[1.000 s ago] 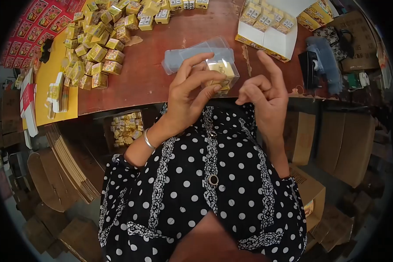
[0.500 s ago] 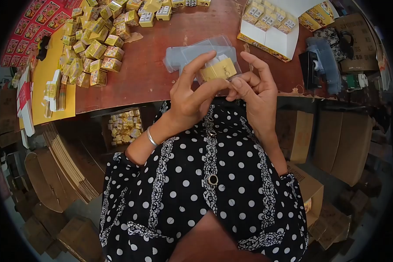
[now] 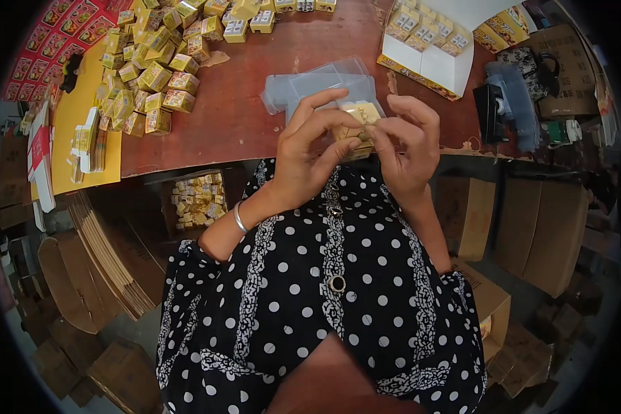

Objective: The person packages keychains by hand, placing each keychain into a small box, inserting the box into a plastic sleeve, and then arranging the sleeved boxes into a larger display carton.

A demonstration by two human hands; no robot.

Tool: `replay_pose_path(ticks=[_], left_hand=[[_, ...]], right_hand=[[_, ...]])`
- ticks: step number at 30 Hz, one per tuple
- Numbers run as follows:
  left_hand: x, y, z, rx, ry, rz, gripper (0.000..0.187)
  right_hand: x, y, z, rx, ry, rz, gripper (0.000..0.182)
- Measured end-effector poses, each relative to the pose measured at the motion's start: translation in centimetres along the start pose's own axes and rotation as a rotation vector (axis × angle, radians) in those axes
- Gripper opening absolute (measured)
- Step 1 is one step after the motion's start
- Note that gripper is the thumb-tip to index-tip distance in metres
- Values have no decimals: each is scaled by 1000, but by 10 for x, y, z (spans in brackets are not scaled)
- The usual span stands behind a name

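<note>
Close to the table's front edge, a small yellow box (image 3: 363, 110) is between my two hands, partly hidden by fingers. My left hand (image 3: 312, 143) holds it from the left, thumb and fingertips closed on its side. On the other side, my right hand (image 3: 408, 148) pinches at the box's near right edge with thumb and forefinger. Just beyond lie clear plastic sheets (image 3: 317, 84), overlapping each other on the reddish table (image 3: 234, 103).
A heap of small yellow boxes (image 3: 155, 76) covers the back left. At the back right stands an open display carton (image 3: 428, 74) with rows of small boxes. A yellow sheet (image 3: 107, 165) and red printed sheets (image 3: 45, 55) lie left. Cardboard boxes (image 3: 541, 228) stand below the table.
The small yellow box has been turned and tilted upright between my hands. My left fingers have closed in on it, and my right hand has curled nearer its edge.
</note>
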State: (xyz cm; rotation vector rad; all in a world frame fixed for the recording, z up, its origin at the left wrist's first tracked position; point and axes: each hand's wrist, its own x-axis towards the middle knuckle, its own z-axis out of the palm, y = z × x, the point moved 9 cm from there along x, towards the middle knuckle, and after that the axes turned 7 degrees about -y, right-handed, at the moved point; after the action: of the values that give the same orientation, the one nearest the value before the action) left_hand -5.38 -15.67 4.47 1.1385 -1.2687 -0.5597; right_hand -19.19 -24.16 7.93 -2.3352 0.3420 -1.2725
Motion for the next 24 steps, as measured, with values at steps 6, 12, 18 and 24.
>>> replay_pose_path(ticks=[6, 12, 18, 24], left_hand=[[1, -6, 0, -111, 19, -45, 26], [4, -14, 6, -251, 36, -66, 30], [8, -28, 2, -325, 0, -201, 48], [9, -28, 38, -58, -482, -430, 69]], right_hand=[[8, 7, 10, 84, -187, -17, 25], [-10, 42, 33, 568, -305, 385, 55], [-29, 62, 27, 667, -407, 612, 71], [-15, 34, 2, 401, -718, 527, 67]])
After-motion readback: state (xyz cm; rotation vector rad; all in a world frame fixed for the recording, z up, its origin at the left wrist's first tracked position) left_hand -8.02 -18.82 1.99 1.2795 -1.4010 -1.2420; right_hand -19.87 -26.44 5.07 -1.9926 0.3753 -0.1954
